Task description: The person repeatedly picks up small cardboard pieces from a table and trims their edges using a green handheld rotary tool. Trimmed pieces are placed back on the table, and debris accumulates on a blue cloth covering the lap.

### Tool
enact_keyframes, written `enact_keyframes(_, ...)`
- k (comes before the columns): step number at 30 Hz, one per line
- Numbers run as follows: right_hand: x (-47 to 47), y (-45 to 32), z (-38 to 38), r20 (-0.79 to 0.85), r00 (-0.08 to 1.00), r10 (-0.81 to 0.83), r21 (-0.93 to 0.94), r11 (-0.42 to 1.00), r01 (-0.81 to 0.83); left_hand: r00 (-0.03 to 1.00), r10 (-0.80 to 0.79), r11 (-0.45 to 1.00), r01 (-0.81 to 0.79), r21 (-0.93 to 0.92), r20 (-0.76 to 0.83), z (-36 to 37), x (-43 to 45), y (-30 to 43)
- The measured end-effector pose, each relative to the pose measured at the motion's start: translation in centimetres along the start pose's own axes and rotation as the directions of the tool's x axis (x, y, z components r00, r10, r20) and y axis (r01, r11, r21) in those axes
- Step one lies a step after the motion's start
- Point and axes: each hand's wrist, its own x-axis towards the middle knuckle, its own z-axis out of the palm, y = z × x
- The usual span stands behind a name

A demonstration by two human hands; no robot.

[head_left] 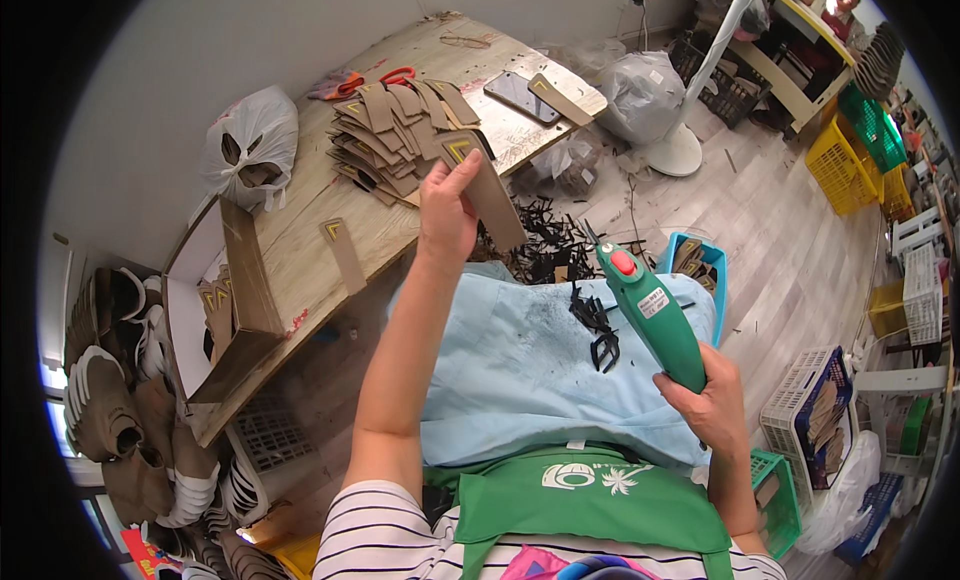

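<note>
My left hand (pixel 448 212) pinches a tan strip (pixel 491 197) with a yellow chevron and dark edging between thumb and fingers, over the table's front edge. In my right hand (pixel 712 404) is a green handheld electric cutter (pixel 656 317) with a red switch, its thin metal tip pointing up and left, apart from the strip. Beyond my left hand lies a heaped pile of similar tan strips (pixel 390 134). One loose strip (pixel 343 254) is on the table to the left. Black trimmings (pixel 596 325) rest on the light blue cloth (pixel 502 340) over my lap.
The wooden table (pixel 315 205) holds a smartphone (pixel 523 98), red-handled scissors (pixel 397 75) and a cardboard box (pixel 251 272) containing strips. More black scraps (pixel 551 239) lie beyond my lap. A blue bin (pixel 720 280) with strips and a white stand (pixel 675 151) are at right.
</note>
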Motion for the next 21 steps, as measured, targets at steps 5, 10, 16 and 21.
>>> enact_keyframes(5,-0.5,0.0,0.6,-0.021,0.998,-0.055,-0.006,0.998,0.055,0.996,0.053,0.999,-0.052,0.013,-0.071,4.5,-6.1,-3.4)
enact_keyframes(10,-1.3,0.0,0.8,-0.01,0.997,-0.082,-0.011,0.997,0.082,0.987,0.148,0.985,-0.141,0.096,-0.069,6.1,-8.1,-5.0)
enact_keyframes(16,-1.8,0.3,0.5,0.016,0.998,-0.068,-0.084,0.994,0.069,0.99,0.135,0.984,-0.13,0.122,-0.034,7.1,-9.3,-5.2)
enact_keyframes(21,-1.9,0.2,1.0,-0.022,0.995,-0.098,-0.071,0.993,0.096,0.988,0.137,0.985,-0.129,0.115,-0.069,7.1,-9.3,-5.8)
